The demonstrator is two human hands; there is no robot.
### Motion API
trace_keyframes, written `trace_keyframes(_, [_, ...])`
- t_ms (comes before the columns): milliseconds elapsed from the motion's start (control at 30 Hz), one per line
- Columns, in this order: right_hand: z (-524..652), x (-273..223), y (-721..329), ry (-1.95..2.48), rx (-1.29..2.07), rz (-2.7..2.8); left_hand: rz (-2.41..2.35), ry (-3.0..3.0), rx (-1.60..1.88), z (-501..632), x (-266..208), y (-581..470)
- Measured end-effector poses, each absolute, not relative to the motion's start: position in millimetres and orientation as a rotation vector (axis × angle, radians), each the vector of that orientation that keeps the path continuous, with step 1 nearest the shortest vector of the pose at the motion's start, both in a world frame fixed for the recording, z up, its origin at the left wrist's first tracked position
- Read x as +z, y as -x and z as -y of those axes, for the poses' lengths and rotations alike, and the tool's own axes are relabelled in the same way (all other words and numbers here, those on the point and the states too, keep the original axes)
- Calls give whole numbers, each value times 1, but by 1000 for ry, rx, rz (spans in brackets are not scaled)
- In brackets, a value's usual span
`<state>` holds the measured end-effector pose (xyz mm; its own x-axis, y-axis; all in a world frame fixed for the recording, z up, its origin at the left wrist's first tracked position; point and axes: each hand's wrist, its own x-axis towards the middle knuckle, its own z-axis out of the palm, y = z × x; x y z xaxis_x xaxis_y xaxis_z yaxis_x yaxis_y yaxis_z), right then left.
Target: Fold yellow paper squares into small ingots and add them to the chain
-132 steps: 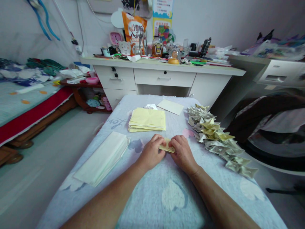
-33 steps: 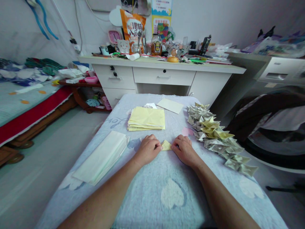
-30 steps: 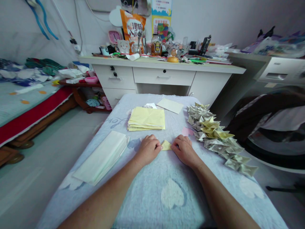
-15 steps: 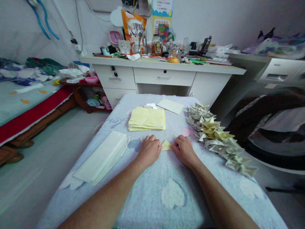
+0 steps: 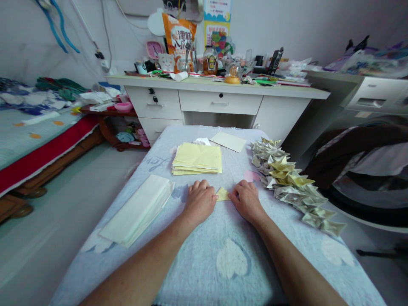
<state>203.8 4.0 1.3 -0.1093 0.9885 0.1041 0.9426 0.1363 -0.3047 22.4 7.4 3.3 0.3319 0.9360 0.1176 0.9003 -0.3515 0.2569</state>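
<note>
A small folded piece of yellow paper [image 5: 222, 194], roughly triangular, lies on the cloth-covered table [image 5: 204, 255] between my hands. My left hand [image 5: 201, 197] closes on its left corner, thumb and fingers together. At the opposite corner, my right hand [image 5: 246, 196] pinches the paper the same way. Just beyond them is a stack of yellow paper sheets [image 5: 197, 158]. To the right runs a long row of folded paper pieces [image 5: 287, 180], grey-white with some yellow, with pointed tips. Part of the yellow paper is hidden under my fingers.
White folded sheets [image 5: 138, 210] lie at the left, and a pale card [image 5: 228, 141] sits near the far edge. A pink piece of paper [image 5: 251, 176] is beside my right hand. Beyond stands a cluttered white desk [image 5: 219, 102], with a washing machine [image 5: 372, 157] at right and a bed [image 5: 41, 140] at left.
</note>
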Motion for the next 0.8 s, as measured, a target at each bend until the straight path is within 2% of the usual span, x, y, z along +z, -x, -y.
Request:
trace_keyframes(200, [0,7,-200,1707,138,2208,-1742,-2460,369,-7,2,-23])
trace_keyframes(333, [2,8,-192,1588,232,2317,-1753,-2460,362,-7,2,-24])
trace_keyframes(800, [3,8,-177,1818,93,2312,-1798,-2467,370,-4,1,-24])
